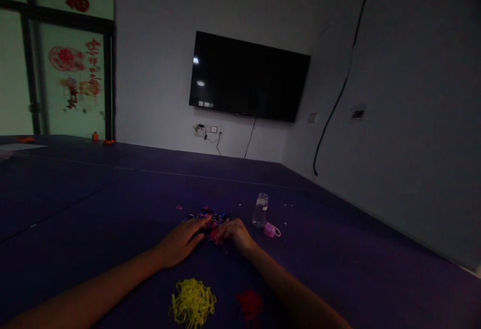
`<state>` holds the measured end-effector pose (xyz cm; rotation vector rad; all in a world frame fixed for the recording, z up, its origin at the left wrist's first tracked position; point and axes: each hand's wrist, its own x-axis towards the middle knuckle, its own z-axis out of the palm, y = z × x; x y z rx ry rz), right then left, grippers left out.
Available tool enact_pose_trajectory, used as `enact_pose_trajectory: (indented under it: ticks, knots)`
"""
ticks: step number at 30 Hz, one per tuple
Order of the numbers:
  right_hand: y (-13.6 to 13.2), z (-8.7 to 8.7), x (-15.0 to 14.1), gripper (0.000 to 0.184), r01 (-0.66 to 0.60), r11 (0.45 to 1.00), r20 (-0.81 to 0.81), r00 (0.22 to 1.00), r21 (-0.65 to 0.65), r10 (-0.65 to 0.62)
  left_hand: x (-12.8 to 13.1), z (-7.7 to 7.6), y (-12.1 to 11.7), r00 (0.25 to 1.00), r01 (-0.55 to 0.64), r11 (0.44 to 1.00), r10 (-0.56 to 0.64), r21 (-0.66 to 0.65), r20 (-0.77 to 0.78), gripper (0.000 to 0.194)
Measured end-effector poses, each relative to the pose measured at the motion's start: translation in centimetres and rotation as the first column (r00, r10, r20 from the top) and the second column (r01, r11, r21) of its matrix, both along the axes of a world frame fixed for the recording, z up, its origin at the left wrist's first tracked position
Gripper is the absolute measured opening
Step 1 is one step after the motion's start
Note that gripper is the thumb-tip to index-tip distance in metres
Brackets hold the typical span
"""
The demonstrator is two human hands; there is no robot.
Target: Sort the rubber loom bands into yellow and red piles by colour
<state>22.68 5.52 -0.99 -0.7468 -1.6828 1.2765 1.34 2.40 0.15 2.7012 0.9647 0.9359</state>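
On the purple surface lies a mixed heap of small loops (216, 216), mostly dark, pink and blue, that look like elastic hair bands. My left hand (181, 243) rests on the heap's left side with its fingers stretched out and thumb apart. At the right side of the heap, my right hand (236, 234) has its fingers curled, with red elastic bands (214, 234) at the fingertips. Closer to me sits a pile of yellow elastic bands (193, 303). A smaller pile of red bands (250, 305) lies right of it, beside my right forearm.
A clear bottle (260, 211) stands uncapped right of the heap, with its pink looped cap (270, 229) beside it. One pink band (179, 207) lies apart at the left. Orange objects (108, 142) sit at the far left edge. A television (250, 76) hangs on the wall.
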Motion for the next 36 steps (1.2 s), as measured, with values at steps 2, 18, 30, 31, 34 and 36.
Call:
enact_pose_trajectory:
  ticks: [2,18,30,31,34,36]
  knots:
    - [0.0,0.1,0.3,0.028,-0.047,0.994,0.007,0.999,-0.103,0.048,0.0,0.1,-0.1,1.000,-0.006,1.000,0.006,-0.006,0.002,0.044]
    - [-2.6,7.3,4.0,0.027,-0.409,0.512,0.304,0.472,-0.756,0.827,-0.1,0.2,-0.1,0.999,0.037,0.998,-0.037,-0.044,0.002,0.045]
    - [-2.0,5.4,3.1,0.027,-0.202,0.898,0.405,0.838,-0.391,0.366,-0.1,0.7,-0.6,0.999,-0.042,0.998,0.041,0.053,0.028,0.038]
    - [-1.8,4.9,2.6,0.027,-0.090,0.960,0.391,0.900,-0.264,0.192,-0.1,0.7,-0.5,0.997,-0.061,0.996,0.059,0.060,0.048,0.035]
    - [-2.0,3.1,1.1,0.028,0.271,0.956,0.372,0.880,0.115,-0.294,-0.1,0.6,-0.3,0.987,-0.125,0.990,0.117,0.060,0.114,0.027]
    - [-2.5,2.0,0.5,0.027,0.332,0.876,0.374,0.808,0.349,-0.455,-0.1,0.6,-0.1,0.981,-0.150,0.988,0.143,0.045,0.132,0.024]
